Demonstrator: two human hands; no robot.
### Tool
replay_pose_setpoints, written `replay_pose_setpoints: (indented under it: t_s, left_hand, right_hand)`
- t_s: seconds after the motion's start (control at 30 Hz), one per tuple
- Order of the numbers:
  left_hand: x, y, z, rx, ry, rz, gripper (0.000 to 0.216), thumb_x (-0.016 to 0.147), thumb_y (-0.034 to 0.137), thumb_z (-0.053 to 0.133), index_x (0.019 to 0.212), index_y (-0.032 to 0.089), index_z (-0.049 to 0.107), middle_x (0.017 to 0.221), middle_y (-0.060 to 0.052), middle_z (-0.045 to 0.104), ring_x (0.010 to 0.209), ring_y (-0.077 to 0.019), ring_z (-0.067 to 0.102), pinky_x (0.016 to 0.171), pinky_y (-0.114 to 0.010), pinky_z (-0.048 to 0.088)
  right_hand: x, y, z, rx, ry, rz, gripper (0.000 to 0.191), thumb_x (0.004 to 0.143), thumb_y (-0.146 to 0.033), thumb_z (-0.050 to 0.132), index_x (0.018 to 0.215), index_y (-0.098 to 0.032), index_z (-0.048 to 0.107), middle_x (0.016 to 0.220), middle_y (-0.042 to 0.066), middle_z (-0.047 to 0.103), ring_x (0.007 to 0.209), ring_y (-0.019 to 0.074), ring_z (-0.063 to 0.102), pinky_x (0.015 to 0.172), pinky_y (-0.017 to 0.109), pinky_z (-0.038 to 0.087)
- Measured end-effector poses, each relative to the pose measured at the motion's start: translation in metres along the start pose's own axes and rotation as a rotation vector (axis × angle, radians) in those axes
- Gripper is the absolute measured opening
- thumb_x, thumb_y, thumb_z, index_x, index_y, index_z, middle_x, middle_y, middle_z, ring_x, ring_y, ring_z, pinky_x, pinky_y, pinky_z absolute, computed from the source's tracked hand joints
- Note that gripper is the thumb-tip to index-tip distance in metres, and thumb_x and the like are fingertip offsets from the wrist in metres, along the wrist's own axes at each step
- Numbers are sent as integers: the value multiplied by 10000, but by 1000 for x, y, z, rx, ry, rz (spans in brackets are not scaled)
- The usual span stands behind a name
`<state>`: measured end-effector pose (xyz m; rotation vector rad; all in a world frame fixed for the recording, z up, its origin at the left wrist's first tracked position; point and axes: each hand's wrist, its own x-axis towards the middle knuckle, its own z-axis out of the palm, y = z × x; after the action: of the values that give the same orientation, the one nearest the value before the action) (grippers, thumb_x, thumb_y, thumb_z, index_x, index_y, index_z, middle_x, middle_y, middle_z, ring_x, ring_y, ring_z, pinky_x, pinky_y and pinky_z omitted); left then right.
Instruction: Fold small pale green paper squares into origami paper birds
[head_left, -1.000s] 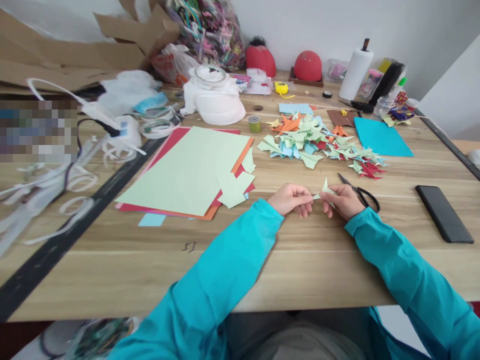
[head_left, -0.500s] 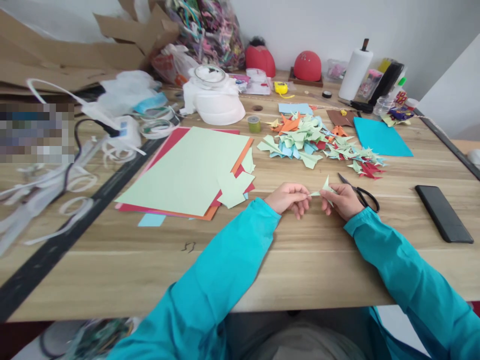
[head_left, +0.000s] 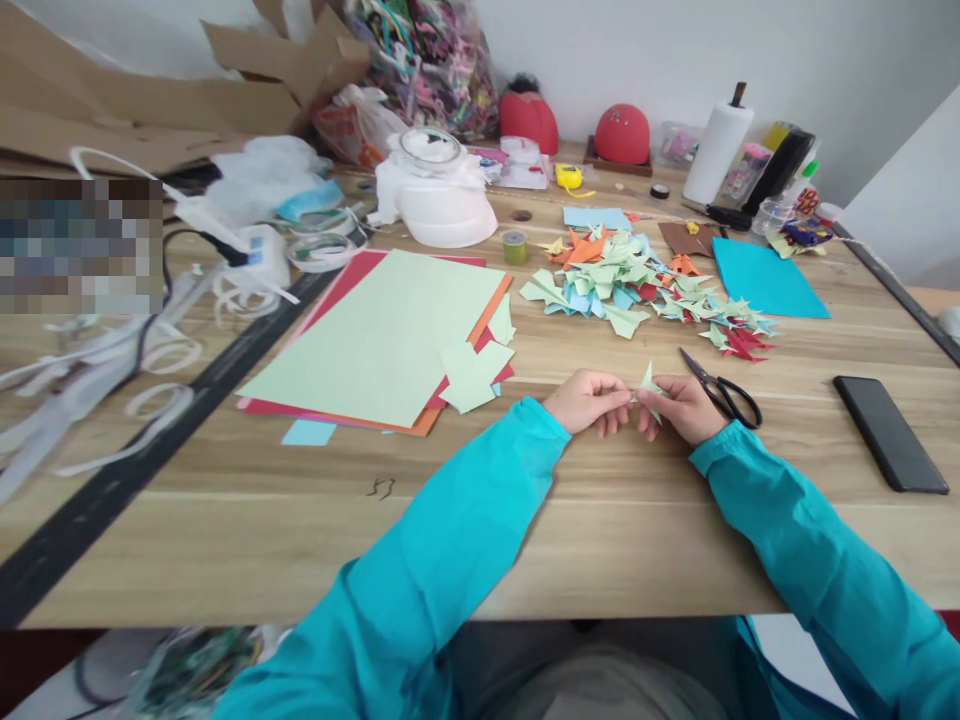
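Both my hands meet over the wooden table [head_left: 600,520] on a small folded piece of pale green paper [head_left: 648,380]. My left hand [head_left: 589,400] pinches its left end with fingertips. My right hand [head_left: 686,407] pinches its right side, and a pointed tip of the paper sticks up between them. Black-handled scissors [head_left: 724,390] lie just behind my right hand. A pile of folded paper shapes [head_left: 637,285] in green, blue, orange and red lies farther back. Both sleeves are teal.
A stack of coloured paper sheets [head_left: 382,340], pale green on top, lies to the left. A black phone [head_left: 889,432] lies at the right, a blue sheet [head_left: 765,275] behind it. A white container [head_left: 435,195], paper towel roll [head_left: 716,150], cardboard and tape rolls crowd the back and left.
My hands have drawn closer together on the folded paper, and its raised tip looks shorter. The view has shifted slightly.
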<state>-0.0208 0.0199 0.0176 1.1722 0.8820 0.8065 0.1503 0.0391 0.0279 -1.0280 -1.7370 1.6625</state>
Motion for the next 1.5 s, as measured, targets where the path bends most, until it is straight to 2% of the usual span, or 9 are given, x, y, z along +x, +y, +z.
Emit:
replay_pose_setpoints:
  t_s: [0.33, 0.73, 1.0, 1.17, 1.27, 1.37, 1.5]
  left_hand:
    - [-1, 0, 2, 108, 19, 20, 208, 736, 286, 584, 661, 100, 531, 494, 15, 550, 351, -50, 479, 328, -152, 366]
    - [-2, -1, 2, 163, 7, 10, 153, 745, 223, 561, 661, 104, 511, 495, 16, 548, 357, -49, 482, 346, -150, 377]
    - [-1, 3, -2, 21, -43, 5, 234, 701, 313, 620, 681, 97, 533, 516, -3, 575, 370, -70, 511, 349, -171, 390]
    - [-1, 1, -4, -92, 65, 57, 274, 658, 344, 657, 669, 106, 523, 495, 8, 566, 373, -79, 518, 335, -172, 389]
    - [0, 0, -2, -165, 153, 82, 288, 636, 350, 675, 663, 110, 519, 480, 26, 550, 347, -65, 489, 318, -167, 374]
    - [2, 0, 3, -223, 225, 88, 307, 619, 364, 687, 668, 110, 520, 483, 30, 550, 340, -58, 475, 315, -167, 371]
    - [2, 2, 9, -116, 230, 100, 326, 571, 355, 725, 629, 99, 530, 420, 38, 517, 322, -57, 451, 314, -170, 356]
  right_hand:
    - [0, -1, 2, -26, 13, 55, 380, 686, -509, 597, 620, -141, 529, 428, -8, 581, 320, 103, 523, 326, 191, 411]
    - [-2, -1, 1, -108, -1, 24, 360, 709, -475, 593, 603, -138, 524, 432, -6, 578, 314, 88, 509, 309, 172, 381]
    - [0, 0, -1, -32, 14, 21, 340, 693, -472, 612, 646, -140, 553, 440, -10, 583, 327, 100, 517, 334, 194, 401]
    - [1, 6, -4, 114, -7, -25, 316, 712, -450, 608, 692, -135, 604, 513, 13, 625, 386, 120, 560, 395, 226, 442]
    - [-1, 4, -2, 85, -70, -42, 325, 695, -451, 626, 673, -127, 624, 573, 41, 649, 457, 143, 601, 450, 245, 469]
    - [-2, 0, 0, 25, -67, -62, 326, 719, -456, 600, 695, -132, 636, 593, 47, 654, 496, 147, 614, 479, 251, 477]
    - [-2, -2, 4, -8, -73, -112, 321, 737, -460, 577, 739, -146, 643, 622, 42, 659, 554, 151, 629, 532, 262, 499]
